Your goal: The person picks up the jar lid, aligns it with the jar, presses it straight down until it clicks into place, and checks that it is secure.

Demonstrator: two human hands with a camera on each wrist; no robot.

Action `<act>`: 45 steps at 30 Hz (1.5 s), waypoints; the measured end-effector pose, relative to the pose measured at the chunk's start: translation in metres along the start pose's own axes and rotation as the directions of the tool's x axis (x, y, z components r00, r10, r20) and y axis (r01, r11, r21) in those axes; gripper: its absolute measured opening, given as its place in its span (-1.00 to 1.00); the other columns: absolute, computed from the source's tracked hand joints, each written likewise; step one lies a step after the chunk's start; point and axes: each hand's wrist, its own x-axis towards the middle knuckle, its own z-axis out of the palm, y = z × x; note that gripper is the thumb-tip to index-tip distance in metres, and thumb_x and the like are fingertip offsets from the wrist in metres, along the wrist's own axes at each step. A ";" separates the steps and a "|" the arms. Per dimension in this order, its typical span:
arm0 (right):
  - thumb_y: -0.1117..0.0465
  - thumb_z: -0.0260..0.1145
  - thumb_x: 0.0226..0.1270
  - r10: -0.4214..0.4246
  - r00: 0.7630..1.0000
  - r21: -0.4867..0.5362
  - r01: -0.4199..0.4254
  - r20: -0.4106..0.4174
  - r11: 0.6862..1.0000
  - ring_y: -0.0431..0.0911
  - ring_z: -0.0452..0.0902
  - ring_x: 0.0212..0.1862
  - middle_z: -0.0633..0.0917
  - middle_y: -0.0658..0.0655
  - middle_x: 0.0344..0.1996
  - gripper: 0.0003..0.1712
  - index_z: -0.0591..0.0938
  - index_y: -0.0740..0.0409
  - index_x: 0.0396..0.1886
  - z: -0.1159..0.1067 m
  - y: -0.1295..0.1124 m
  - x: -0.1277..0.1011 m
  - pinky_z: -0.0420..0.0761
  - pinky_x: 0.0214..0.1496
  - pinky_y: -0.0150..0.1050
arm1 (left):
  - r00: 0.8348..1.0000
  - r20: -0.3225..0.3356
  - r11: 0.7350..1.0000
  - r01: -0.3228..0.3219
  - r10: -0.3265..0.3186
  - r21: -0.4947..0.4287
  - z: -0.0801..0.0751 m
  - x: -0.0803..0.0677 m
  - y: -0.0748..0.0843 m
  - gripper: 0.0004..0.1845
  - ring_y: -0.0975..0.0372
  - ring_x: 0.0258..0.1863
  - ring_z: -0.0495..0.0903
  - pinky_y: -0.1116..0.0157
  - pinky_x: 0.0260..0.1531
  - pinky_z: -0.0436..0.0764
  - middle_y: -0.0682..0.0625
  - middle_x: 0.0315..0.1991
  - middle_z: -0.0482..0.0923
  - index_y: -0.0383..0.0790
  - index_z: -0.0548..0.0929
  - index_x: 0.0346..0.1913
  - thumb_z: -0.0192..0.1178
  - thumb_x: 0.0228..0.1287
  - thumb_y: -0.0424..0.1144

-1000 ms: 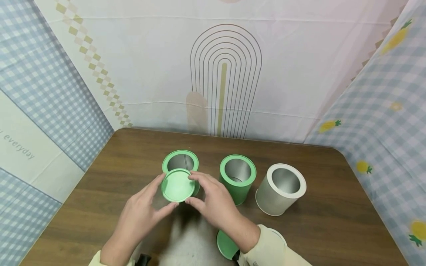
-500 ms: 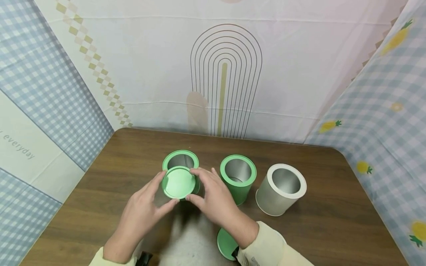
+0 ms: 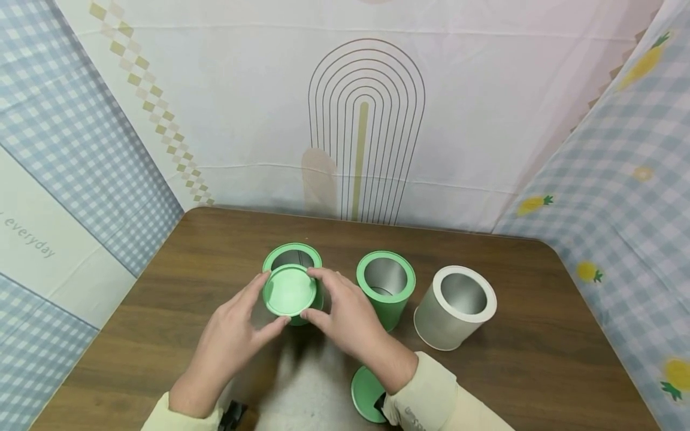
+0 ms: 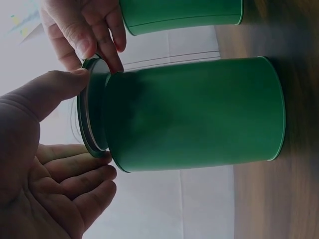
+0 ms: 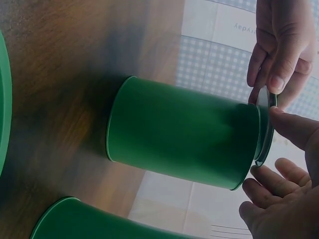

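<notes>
Both hands pinch a round green lid [image 3: 290, 291] by its edge. My left hand [image 3: 268, 304] holds its left side and my right hand [image 3: 311, 294] its right side. The lid hovers just over the mouth of the left green can [image 3: 280, 256], set off toward me, so the far part of the opening still shows. In the left wrist view the lid [image 4: 92, 110] sits close against the top of the can [image 4: 194, 114], between my thumb and fingers. The right wrist view shows the same lid [image 5: 264, 130] at the can's [image 5: 184, 134] rim.
An open green can [image 3: 385, 290] stands to the right of the first, and an open white can [image 3: 455, 308] further right. A second green lid [image 3: 366, 394] lies flat by my right sleeve. Patterned cloth walls close in the brown table [image 3: 539, 359] on three sides.
Both hands have carried the lid a little away from me, so it covers more of the left can's opening. The other cans and the loose lid have not moved.
</notes>
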 end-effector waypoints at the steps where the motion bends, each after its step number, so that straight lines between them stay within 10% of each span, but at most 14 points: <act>1: 0.11 0.59 0.12 0.003 1.000 0.002 -0.003 0.004 1.000 0.01 0.50 0.30 0.63 0.09 0.20 -0.25 0.51 0.04 0.31 0.000 0.000 0.001 0.57 0.23 -0.02 | 1.000 0.001 1.000 0.002 -0.002 -0.001 0.000 0.001 0.000 -0.15 -0.12 -0.04 0.70 -0.02 -0.20 0.71 -0.31 0.15 0.61 -0.39 0.50 0.30 0.61 -0.11 -0.18; 45: 0.07 0.54 0.20 0.045 0.994 -0.059 -0.040 0.101 0.997 0.19 0.39 0.39 0.60 0.09 0.26 -0.26 0.47 0.00 0.36 -0.009 -0.004 0.023 0.43 0.38 0.04 | 0.986 0.124 0.992 0.121 -0.114 -0.047 -0.001 0.017 -0.014 -0.15 -0.13 0.03 0.67 -0.08 -0.12 0.68 -0.31 0.14 0.61 -0.36 0.45 0.35 0.56 0.02 -0.10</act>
